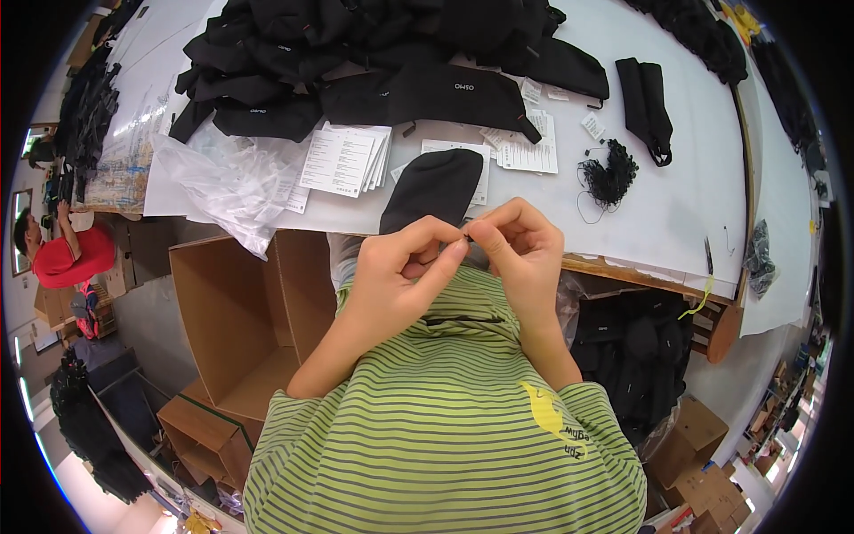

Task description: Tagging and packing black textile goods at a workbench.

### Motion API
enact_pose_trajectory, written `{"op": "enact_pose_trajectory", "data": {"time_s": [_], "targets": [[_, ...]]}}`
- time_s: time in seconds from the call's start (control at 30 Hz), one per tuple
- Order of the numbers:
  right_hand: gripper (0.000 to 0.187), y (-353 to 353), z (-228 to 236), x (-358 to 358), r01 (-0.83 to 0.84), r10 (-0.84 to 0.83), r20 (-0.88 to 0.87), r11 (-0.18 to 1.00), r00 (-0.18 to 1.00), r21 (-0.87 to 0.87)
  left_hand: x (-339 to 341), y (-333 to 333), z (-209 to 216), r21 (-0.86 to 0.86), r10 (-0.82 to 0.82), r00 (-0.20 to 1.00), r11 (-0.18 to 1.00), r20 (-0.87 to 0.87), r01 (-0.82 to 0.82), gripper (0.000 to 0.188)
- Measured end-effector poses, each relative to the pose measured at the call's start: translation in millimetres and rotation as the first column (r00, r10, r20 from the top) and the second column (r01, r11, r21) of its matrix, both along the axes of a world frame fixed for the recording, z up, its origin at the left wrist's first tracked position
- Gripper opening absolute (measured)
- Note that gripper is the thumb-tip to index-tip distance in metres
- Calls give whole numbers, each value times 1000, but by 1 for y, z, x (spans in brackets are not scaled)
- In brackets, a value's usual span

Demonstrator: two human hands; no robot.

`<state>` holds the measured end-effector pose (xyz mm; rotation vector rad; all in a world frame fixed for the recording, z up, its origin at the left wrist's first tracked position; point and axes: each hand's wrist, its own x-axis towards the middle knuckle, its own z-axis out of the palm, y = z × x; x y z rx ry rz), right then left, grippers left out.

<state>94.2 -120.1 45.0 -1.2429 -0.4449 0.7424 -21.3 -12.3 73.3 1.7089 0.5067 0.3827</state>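
Observation:
My left hand (400, 267) and my right hand (523, 254) meet at the fingertips in front of my body. Each is closed in a pinch, and the tiny dark thing between them is too small to name. Just beyond, a black fabric pouch (433, 189) reaches over the table's near edge, its lower end partly behind my hands. White printed cards (342, 162) lie stacked to its left, with more cards (532, 147) behind it to the right. A tangled bundle of thin black cords (608, 174) rests farther right.
Black pouches (294, 67) are heaped across the far side of the white table (658, 218). Crumpled clear plastic (222, 182) hangs over its left edge. Below stand an open cardboard box (227, 311) and a bag of black pouches (632, 343). A person in red (76, 254) is far left.

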Motion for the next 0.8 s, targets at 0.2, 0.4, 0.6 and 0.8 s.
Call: {"op": "enact_pose_trajectory", "data": {"time_s": [0.2,0.4,0.6,0.8], "targets": [[16,-6,-4,8,-66,90,271,993,958,-96,-2,10,-12,-95,-82,996,992,-18,80,11],[19,-5,2,-2,-100,107,180,994,978,-51,-8,10,-21,-235,-73,997,969,33,78,16],[16,0,6,-2,-145,149,-84,988,985,50,2,22,-26,4,-90,988,996,129,90,15],[25,-5,5,21,56,-30,-130,979,991,197,29,39,-32,159,-526,846,832,-81,532,41]]}}
